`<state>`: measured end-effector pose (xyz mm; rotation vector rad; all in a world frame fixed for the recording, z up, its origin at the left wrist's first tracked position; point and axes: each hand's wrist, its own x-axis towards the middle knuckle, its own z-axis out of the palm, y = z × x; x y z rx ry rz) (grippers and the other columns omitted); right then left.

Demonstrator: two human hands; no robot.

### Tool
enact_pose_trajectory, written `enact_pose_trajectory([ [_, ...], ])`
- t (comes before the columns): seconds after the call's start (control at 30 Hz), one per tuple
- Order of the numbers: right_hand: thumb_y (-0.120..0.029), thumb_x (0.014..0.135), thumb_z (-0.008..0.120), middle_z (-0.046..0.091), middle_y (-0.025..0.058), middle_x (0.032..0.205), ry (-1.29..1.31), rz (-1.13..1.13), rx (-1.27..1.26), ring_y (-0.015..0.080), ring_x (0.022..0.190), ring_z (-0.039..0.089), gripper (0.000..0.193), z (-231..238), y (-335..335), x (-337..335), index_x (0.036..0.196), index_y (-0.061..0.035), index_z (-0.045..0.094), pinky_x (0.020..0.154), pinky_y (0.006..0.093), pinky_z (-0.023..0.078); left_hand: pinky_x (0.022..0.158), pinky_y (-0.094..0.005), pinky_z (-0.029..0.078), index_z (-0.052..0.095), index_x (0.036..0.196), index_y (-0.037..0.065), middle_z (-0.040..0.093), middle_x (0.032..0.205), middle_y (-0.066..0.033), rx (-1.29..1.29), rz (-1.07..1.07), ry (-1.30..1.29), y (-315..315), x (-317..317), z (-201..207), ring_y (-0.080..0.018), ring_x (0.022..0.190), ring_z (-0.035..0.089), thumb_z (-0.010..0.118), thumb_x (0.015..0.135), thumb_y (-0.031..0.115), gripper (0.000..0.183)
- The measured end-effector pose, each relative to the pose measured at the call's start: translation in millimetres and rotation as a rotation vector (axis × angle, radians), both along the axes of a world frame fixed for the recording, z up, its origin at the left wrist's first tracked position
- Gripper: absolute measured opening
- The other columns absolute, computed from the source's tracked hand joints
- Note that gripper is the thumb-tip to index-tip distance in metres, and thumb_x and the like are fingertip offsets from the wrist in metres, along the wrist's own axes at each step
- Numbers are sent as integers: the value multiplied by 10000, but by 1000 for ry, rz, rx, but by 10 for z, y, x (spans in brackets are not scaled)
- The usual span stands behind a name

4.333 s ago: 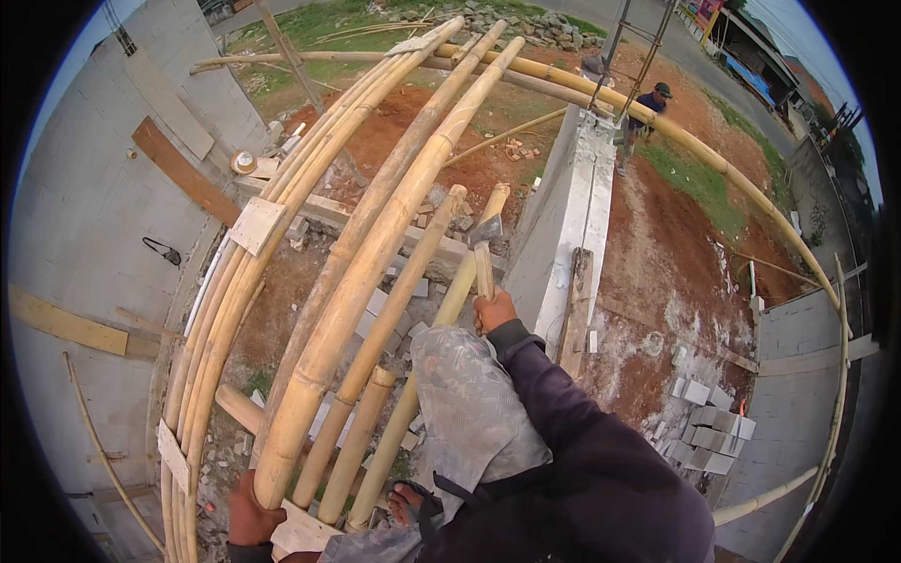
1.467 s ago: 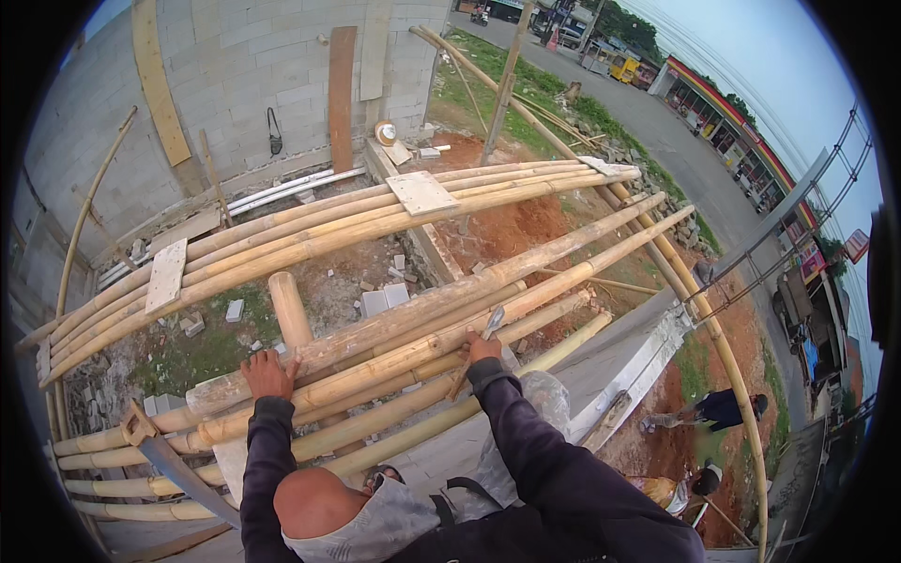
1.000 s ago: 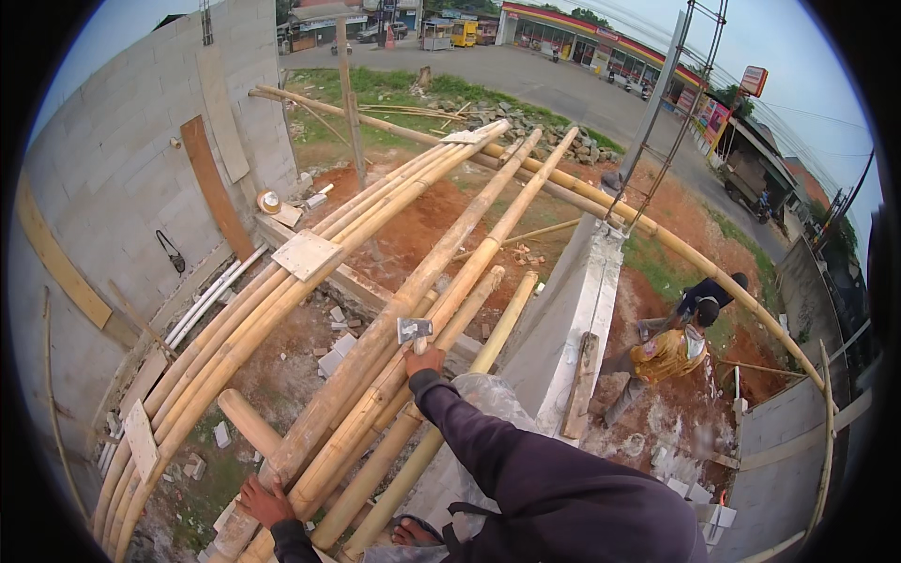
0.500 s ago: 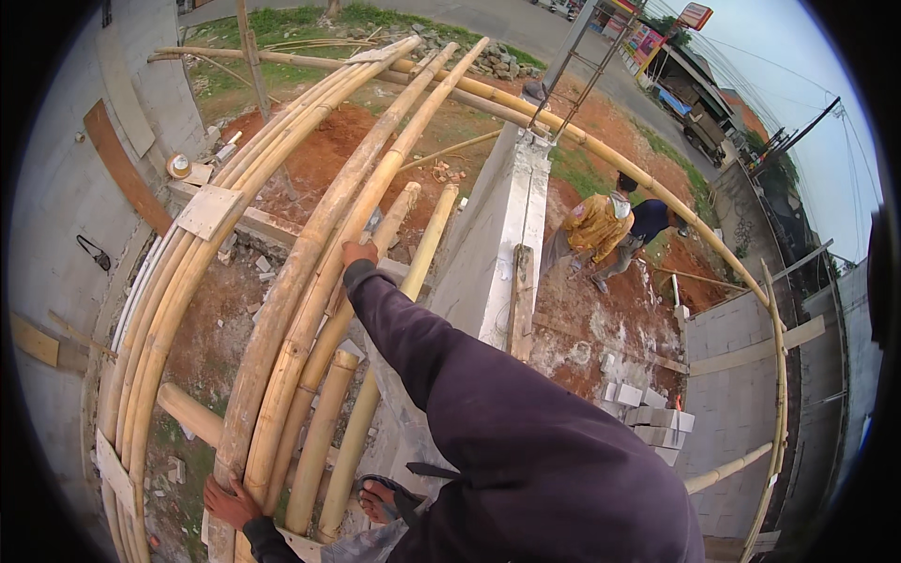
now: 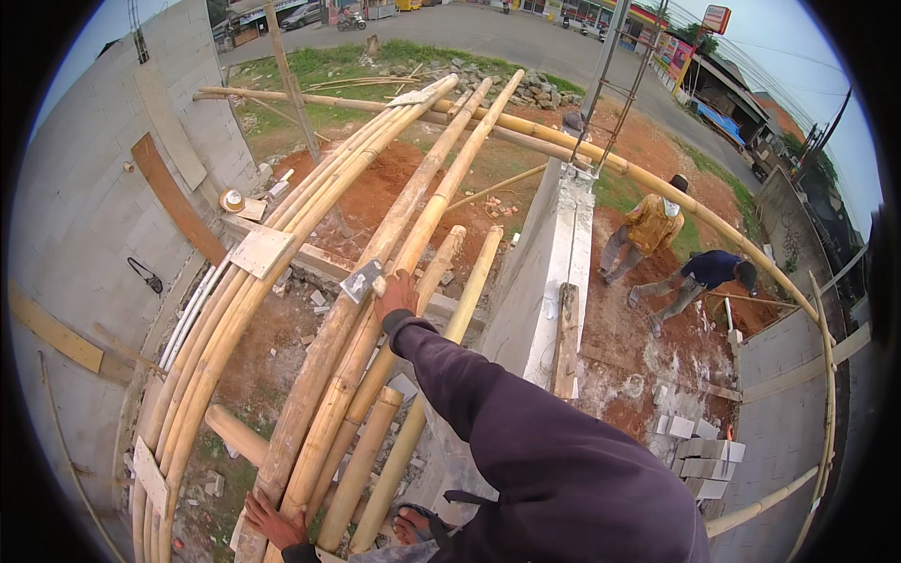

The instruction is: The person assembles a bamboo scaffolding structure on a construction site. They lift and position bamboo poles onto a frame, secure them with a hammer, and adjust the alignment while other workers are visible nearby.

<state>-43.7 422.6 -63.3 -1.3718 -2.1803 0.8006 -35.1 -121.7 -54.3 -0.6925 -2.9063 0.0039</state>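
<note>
My left hand grips a thick bamboo pole low in the view, with its thumb apart from the fingers. Farther up, my right hand is closed around the pale handle of a flat grey-bladed tool. This hand is over a second long bamboo pole, and the tool's blade lies across the first pole. The tool's exact kind is not clear. Shorter bamboo lengths run beneath and to the right of my arm. My sandalled foot shows below them.
To the left, a bundle of bamboo carries small boards. A white block wall with a plank stands right of my arm. Below are two people, pale blocks and red soil. A bamboo rail arcs across.
The view has tilted up, showing more road. The grey blade at my right hand has come into plain sight. My left hand stays on the pole. The worker in dark blue now bends apart from the other.
</note>
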Motion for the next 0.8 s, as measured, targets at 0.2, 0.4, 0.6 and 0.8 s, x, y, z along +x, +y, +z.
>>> enact_pose_trajectory([
  [0.2, -439, 834, 724, 519, 156, 1418, -258, 737, 180, 312, 1384, 412, 585, 203, -15, -456, 1285, -84, 610, 1078, 591, 319, 1182, -577, 220, 250, 1583, 116, 286, 1598, -219, -405, 76, -159, 11, 51, 198, -391, 1478, 262, 656, 779, 655, 1050],
  [0.4, -575, 909, 592, 665, 146, 1261, -546, 821, 144, 308, 1212, 613, 615, 312, -26, -779, 1343, -141, 554, 1103, 649, 239, 1190, -597, 177, 223, 1596, 135, 246, 1622, -201, -378, 24, -95, -132, -19, -21, -388, 1499, 218, 609, 762, 759, 1110],
  [0.6, -558, 935, 574, 655, 144, 1269, -605, 855, 130, 307, 1235, 590, 598, 374, 3, -694, 1305, -88, 554, 1127, 621, 223, 1186, -626, 129, 295, 1529, 50, 307, 1541, -245, -211, 62, -152, -257, -178, -117, -431, 1445, 256, 782, 600, 617, 1193],
  [0.8, -495, 920, 625, 602, 147, 1338, -369, 882, 170, 313, 1301, 524, 590, 224, 32, -601, 1319, -77, 509, 1133, 630, 232, 1158, -637, 195, 330, 1530, 81, 393, 1505, -223, -211, 34, -89, -163, -248, -21, -444, 1398, 346, 732, 712, 608, 1053],
])
